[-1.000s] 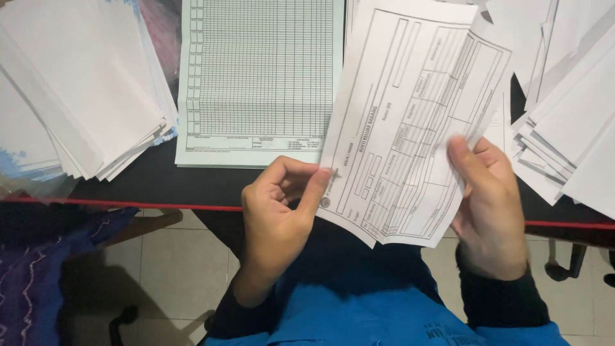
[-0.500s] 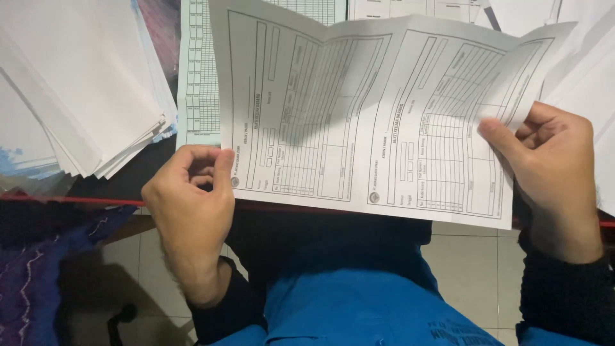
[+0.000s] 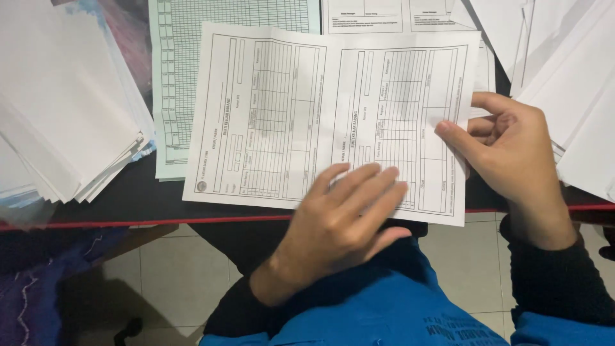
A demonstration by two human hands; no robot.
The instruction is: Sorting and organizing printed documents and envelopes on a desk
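Since half a second ago, lowered from the air and spread flat across the near edge of the dark table: the unfolded printed form, its near right corner overhanging the red-trimmed edge. Left hand moved in from the form's left edge, now palm down on its lower middle, fingers stretched nearly straight and close together, pressing rather than gripping; right hand at the form's right edge, thumb on top and curled fingers beneath, pinching the paper. Left of the form, a fanned stack of white sheets; behind it, a pale green gridded sheet; right of it, more white paper piles.
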